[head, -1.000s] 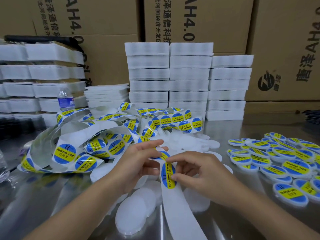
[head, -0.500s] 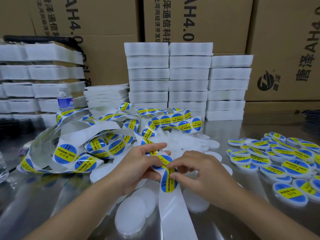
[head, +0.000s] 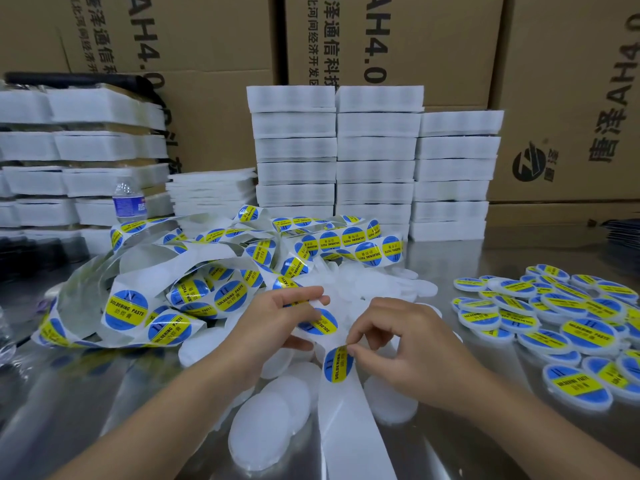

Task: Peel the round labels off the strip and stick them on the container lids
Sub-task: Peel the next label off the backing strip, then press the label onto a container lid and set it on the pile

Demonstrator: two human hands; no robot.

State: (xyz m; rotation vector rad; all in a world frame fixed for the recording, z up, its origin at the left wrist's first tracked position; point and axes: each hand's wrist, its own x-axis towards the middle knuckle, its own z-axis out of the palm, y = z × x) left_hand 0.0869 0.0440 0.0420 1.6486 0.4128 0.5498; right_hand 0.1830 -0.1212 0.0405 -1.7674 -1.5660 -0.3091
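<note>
Right hand (head: pixel 405 348) pinched a round label (head: pixel 337 363) on the strip (head: pixel 349 427); left hand (head: pixel 273 327) gripped the strip above a shiny metal worktop (head: pixel 69 386), cardboard cartons (head: pixel 391 39) stacked behind.

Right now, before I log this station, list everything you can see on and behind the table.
label strip: one, white with blue-yellow labels, tangled left-centre, bare end trailing forward
peeling label: one, blue-yellow, at the strip's near end
blank lids: many, white, centre, under the hands
labelled lids: many, blue-yellow, right
white trays: many, stacked, back and left
water bottle: one, clear, back left
cardboard boxes: at least three, brown, behind
table: one, silver
left hand: grips the label strip
right hand: pinches the peeling label
</note>
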